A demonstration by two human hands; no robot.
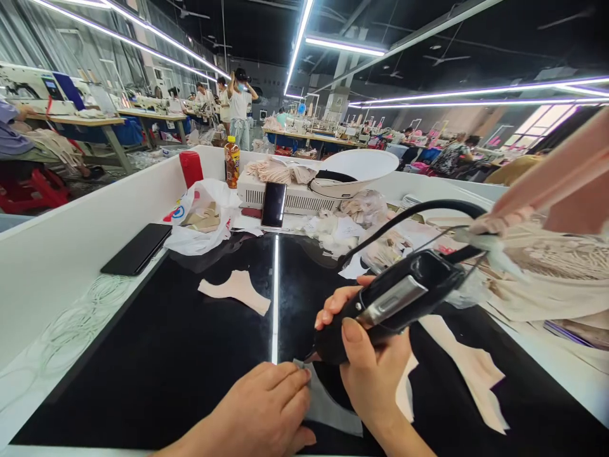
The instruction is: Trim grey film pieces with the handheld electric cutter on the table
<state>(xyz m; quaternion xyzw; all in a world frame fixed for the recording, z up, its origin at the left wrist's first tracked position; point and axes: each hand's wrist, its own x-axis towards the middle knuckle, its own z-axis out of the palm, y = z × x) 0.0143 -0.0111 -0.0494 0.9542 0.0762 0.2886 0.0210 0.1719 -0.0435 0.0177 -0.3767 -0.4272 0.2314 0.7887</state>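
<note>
In my right hand [375, 368] is a black hand tool [394, 298] with a silver lever on its side and a cord at its rear. Its thin tip points down to the left, at the top corner of a grey sheer fabric piece [328, 406]. My left hand [271, 406] presses its closed fingers on that piece's left edge, close to the tip. Under the fabric lies a black mat [157, 355]. Pale peach cut pieces rest on it: one curved piece [235, 291] at upper left, another piece [469, 368] at right, and one partly behind my right hand.
A phone [274, 204] leans on a white box [304, 195] with a white dish [356, 170]. Around them are a drink bottle [232, 162], a plastic bag [204, 216], a black tablet-like slab [136, 249] and fabric heaps [561, 254]. Low white walls [95, 247] edge the table.
</note>
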